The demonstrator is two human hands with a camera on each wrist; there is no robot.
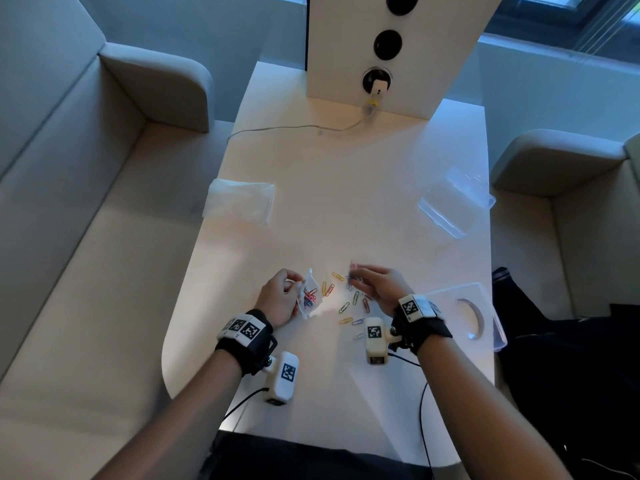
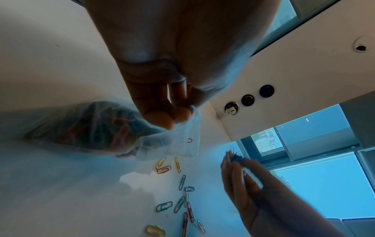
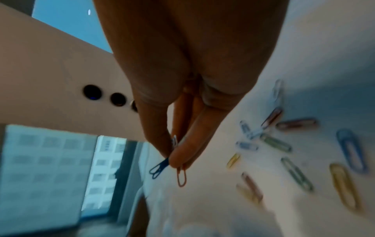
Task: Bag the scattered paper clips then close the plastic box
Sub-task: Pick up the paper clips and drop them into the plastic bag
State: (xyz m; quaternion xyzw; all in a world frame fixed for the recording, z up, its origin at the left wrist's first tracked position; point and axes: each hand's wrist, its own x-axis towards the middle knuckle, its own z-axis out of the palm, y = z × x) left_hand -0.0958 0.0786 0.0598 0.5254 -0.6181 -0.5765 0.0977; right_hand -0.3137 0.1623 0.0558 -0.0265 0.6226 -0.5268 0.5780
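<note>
Several coloured paper clips [image 1: 349, 303] scattered on the white desk [image 1: 346, 168], lying between the two hands. Left hand [image 1: 280, 299] near the front edge, grip clamped on the rim of a small clear bag [image 1: 309, 296], fingers [image 2: 162, 118] pinching the plastic; bag already bulging with clips of many colours and resting on the desk. Right hand [image 1: 377, 285] raised just above the loose clips, grip pinched together on a small bunch, a blue clip [image 3: 159, 167] and an orange clip [image 3: 181, 176] dangling below the fingertips [image 3: 178, 158]. Just right of that wrist, a clear plastic box [image 1: 481, 292] at the desk's right edge; open or closed cannot be told. Farther back on the right, another clear lidded case [image 1: 453, 202]. Far left, a flat stack of spare clear bags [image 1: 239, 202]. At the back, a white cable [image 1: 294, 128] running to a socket [image 1: 377, 79] in an upright white panel [image 1: 346, 46].
</note>
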